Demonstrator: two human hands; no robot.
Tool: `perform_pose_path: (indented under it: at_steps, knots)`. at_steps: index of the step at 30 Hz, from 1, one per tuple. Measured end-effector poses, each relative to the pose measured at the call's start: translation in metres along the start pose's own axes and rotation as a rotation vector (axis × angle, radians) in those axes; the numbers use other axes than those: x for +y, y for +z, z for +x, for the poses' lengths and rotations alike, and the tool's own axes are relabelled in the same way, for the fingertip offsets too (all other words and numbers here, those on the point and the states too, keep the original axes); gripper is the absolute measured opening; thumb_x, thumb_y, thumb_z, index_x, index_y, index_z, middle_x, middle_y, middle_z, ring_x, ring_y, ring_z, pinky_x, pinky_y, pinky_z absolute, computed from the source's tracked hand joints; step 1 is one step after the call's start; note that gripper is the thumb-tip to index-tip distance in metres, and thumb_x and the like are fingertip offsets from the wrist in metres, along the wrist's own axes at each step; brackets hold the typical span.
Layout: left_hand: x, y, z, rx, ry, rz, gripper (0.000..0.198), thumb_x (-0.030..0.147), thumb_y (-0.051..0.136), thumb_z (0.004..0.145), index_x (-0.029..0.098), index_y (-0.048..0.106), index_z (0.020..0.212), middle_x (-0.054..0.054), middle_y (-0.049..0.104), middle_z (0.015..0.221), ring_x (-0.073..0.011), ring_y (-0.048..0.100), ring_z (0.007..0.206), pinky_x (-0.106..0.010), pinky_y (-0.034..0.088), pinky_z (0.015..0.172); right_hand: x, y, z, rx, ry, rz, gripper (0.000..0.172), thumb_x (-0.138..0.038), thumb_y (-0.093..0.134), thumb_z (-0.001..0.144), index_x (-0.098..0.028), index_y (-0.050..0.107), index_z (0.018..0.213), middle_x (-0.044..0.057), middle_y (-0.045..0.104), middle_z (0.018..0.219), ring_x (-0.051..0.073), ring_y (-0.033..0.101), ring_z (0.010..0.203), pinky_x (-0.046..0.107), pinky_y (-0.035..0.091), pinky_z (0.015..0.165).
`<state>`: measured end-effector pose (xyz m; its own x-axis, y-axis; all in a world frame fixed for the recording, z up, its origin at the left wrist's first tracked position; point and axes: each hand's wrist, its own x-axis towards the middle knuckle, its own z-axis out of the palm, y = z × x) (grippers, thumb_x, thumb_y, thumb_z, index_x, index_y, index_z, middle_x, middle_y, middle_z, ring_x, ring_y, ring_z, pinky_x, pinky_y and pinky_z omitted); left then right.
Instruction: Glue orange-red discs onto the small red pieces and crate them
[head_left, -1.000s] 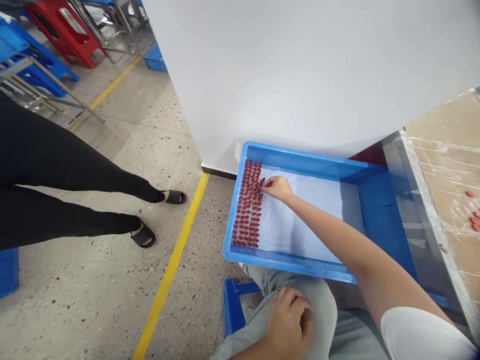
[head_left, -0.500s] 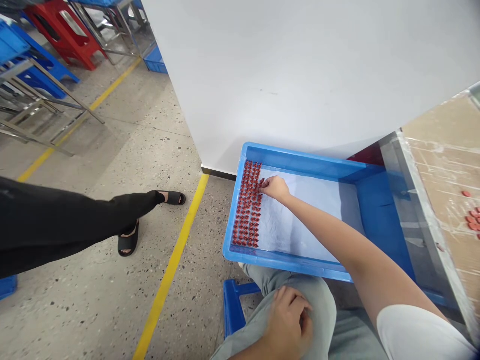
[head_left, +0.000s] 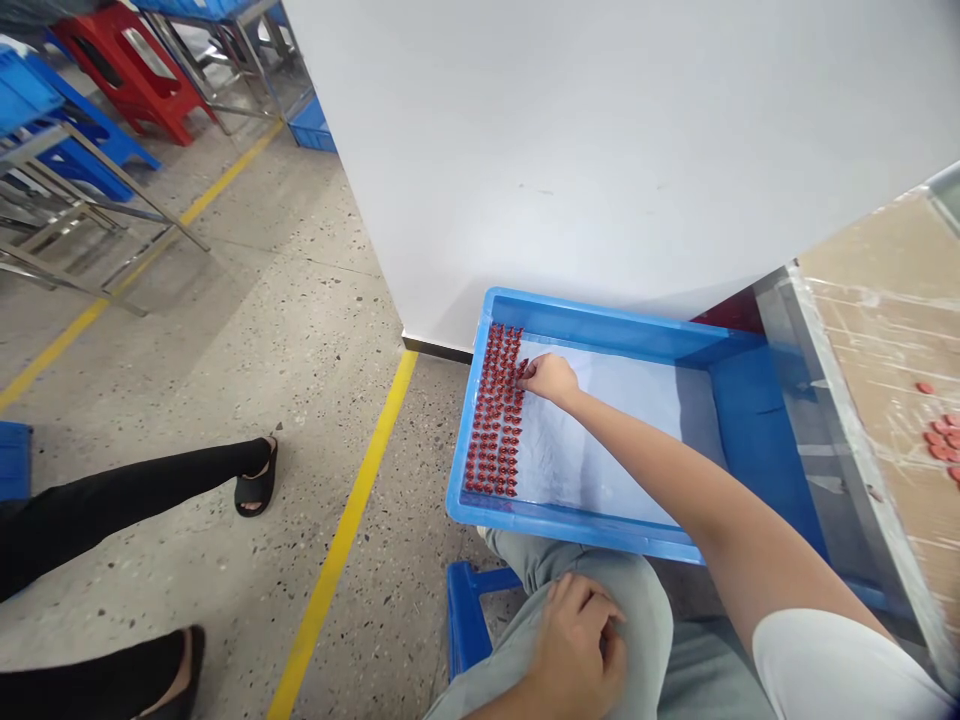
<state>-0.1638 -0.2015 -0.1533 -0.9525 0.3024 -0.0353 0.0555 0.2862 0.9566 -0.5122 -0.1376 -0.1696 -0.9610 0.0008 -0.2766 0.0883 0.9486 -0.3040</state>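
One red part [head_left: 523, 365] is located at the right edge of a block of similar parts [head_left: 493, 410], toward its far end. The right hand [head_left: 520, 382] is narrowed to a pinch, thumb and fingertips on this part; the fingers hide its lower portion. The parts stand in close rows at the left end of the blue bin [head_left: 562, 530], on a pale sheet [head_left: 551, 455] that lines the floor of the bin.

The left hand [head_left: 579, 640] rests on the grey trousers [head_left: 645, 610], palm down, fingers loosely bent, with a gap beside the thumb.

A blue stool [head_left: 466, 620] is positioned left of the knee. Red discs [head_left: 937, 452] lie on the film-covered tabletop [head_left: 870, 270] at right. Beyond the bin, a white panel [head_left: 600, 150] carries faint marks, too indistinct to read. At left, past a yellow line [head_left: 356, 500], are another person's black-clad legs [head_left: 142, 497].
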Motion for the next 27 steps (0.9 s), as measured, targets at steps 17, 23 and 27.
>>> perform_pose_path:
  at_steps: [17, 23, 27]
  knots:
    - [0.028, -0.01, 0.027, -0.043, -0.04, -0.257, 0.034, -0.003, 0.044, 0.071, 0.018, 0.063, 0.089, -0.005, 0.061, 0.092, -0.0183, 0.057, 0.09, -0.036, 0.047, 0.084, 0.058, -0.097, -0.174, 0.351, 0.229, 0.288, 0.032, -0.049, 0.055, 0.082, -0.022, 0.068, 0.072, 0.001, 0.065, 0.057, 0.015, 0.062, 0.056, 0.025, 0.044, 0.056]
    - [0.167, -0.067, 0.053, -0.193, 0.229, -0.682, 0.021, 0.022, 0.049, 0.09, 0.022, 0.065, 0.104, -0.008, 0.064, 0.103, -0.0236, 0.06, 0.099, -0.046, 0.049, 0.088, 0.087, -0.051, -0.387, 0.493, 0.431, 0.771, 0.027, -0.049, 0.063, 0.078, -0.025, 0.062, 0.065, -0.001, 0.057, 0.052, 0.014, 0.049, 0.046, 0.027, 0.036, 0.046]
    - [0.229, -0.087, 0.047, 0.022, 0.364, -0.811, 0.019, 0.049, 0.058, 0.081, 0.031, 0.065, 0.084, -0.001, 0.059, 0.072, -0.0234, 0.06, 0.08, -0.043, 0.053, 0.065, 0.097, -0.008, -0.489, 0.414, 0.643, 0.942, 0.026, -0.048, 0.064, 0.076, -0.025, 0.062, 0.063, 0.0, 0.057, 0.053, 0.015, 0.049, 0.047, 0.028, 0.035, 0.046]
